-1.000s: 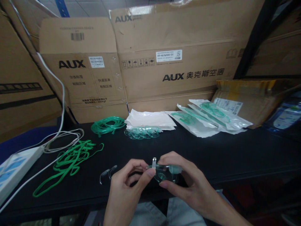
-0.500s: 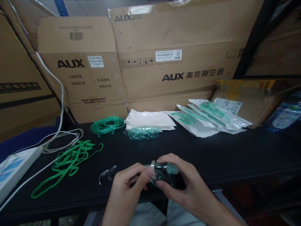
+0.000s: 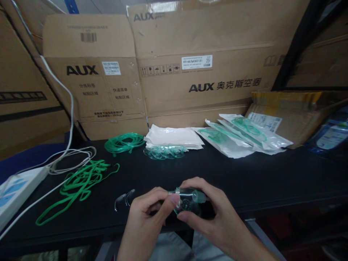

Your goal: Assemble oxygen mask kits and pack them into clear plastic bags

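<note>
Both my hands hold a clear plastic mask [image 3: 187,201] with green parts just above the near edge of the black table [image 3: 244,181]. My left hand [image 3: 148,214] pinches its left rim with thumb and forefinger. My right hand [image 3: 210,214] is wrapped round its right side, fingers closed on it. Two small clear clips [image 3: 123,198] lie on the table left of my hands.
Green elastic straps [image 3: 78,185] and a coil of green tubing [image 3: 123,142] lie at the left. A stack of clear masks [image 3: 163,152] and white pouches [image 3: 174,137] sit behind, sealed packs [image 3: 244,136] at the right. White cables [image 3: 67,159], a white-and-blue box [image 3: 16,188] and cardboard boxes [image 3: 190,61] surround.
The small metal strip that stood up above the mask a second ago now lies down against it under my left fingers. Both hands have closed in a little tighter.
</note>
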A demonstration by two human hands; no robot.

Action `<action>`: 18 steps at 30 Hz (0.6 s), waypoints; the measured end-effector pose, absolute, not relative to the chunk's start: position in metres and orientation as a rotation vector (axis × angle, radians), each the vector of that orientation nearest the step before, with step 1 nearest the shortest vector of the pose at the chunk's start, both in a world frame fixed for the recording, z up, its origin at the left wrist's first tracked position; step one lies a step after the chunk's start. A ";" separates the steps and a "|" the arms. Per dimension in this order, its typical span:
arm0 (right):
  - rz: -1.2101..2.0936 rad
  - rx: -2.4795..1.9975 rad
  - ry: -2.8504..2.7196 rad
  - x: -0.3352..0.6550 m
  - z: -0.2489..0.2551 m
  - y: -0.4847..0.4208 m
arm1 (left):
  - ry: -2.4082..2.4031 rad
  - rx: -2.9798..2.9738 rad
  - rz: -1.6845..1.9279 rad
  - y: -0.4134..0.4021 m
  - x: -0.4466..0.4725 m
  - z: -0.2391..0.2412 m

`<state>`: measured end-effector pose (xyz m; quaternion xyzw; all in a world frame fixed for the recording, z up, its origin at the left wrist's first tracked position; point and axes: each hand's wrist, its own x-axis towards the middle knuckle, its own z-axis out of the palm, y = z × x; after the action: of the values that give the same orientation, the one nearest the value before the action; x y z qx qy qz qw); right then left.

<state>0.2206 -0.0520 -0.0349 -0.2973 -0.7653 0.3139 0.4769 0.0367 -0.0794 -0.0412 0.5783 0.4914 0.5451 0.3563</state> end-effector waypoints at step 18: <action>0.744 -0.638 -1.944 0.223 -0.042 -0.049 | 1.444 1.425 1.157 -0.076 0.037 -0.039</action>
<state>0.2232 -0.0488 -0.0418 -0.2597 -0.7911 0.3026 0.4638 0.0373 -0.0756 -0.0386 0.5613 0.5686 0.4558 0.3923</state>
